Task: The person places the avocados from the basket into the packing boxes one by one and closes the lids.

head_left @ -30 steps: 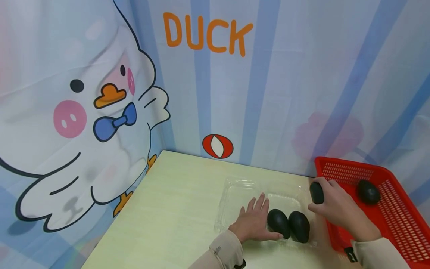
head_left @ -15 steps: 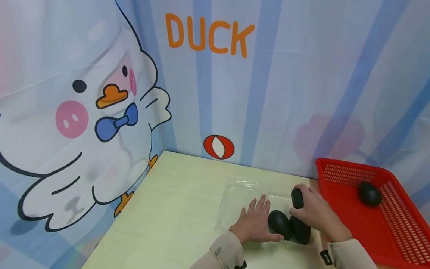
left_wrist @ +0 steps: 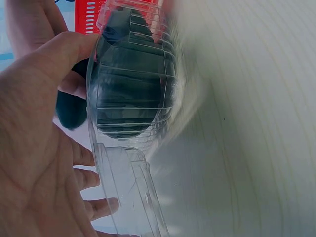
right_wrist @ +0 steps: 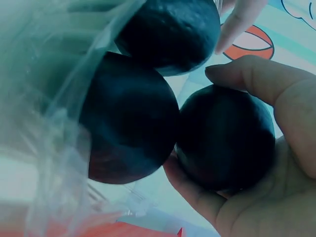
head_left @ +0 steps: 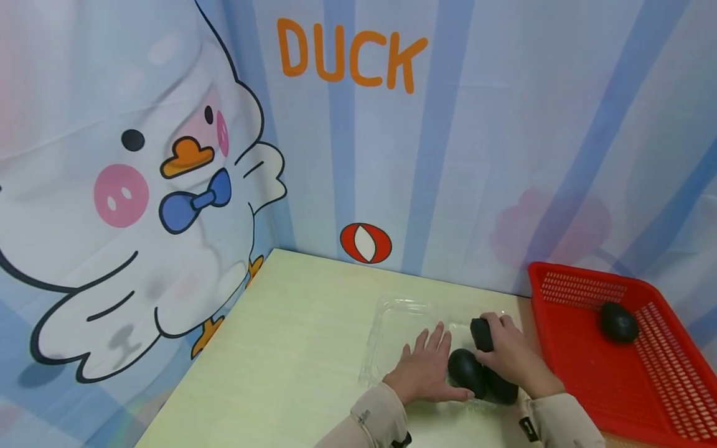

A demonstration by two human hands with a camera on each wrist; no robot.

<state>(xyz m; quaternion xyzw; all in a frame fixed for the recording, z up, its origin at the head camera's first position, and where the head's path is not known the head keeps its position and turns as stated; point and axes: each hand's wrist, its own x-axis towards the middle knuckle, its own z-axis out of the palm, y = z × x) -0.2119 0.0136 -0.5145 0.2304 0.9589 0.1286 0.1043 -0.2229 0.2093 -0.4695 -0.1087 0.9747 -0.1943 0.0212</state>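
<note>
Between the thumb and fingers of the right hand (head_left: 511,356), a dark avocado (head_left: 482,335) is gripped above the far right part of a clear plastic clamshell (head_left: 394,320) on the tabletop (head_left: 291,336). Directly to the right of the left hand (head_left: 422,372), beside its thumb, lies the nearer avocado (head_left: 465,367) inside the clamshell, with its neighbour avocado (head_left: 503,387) beside it, partly hidden under the right hand. The left hand is spread with straight fingers over the clamshell, its thumb along the front rim, seemingly steadying it. Right of the right hand stands a red basket (head_left: 588,367) with a lone avocado (head_left: 618,322) inside. The step in hand looks like setting the gripped fruit into the clamshell behind the other two; whether it touches the plastic bottom cannot be told. From this pose, the next move appears to call for a small, gentle lowering, the left hand bracing the light plastic, then a loosening of the right fingers once the fruit is supported, without nudging the pair nearer the person.
</note>
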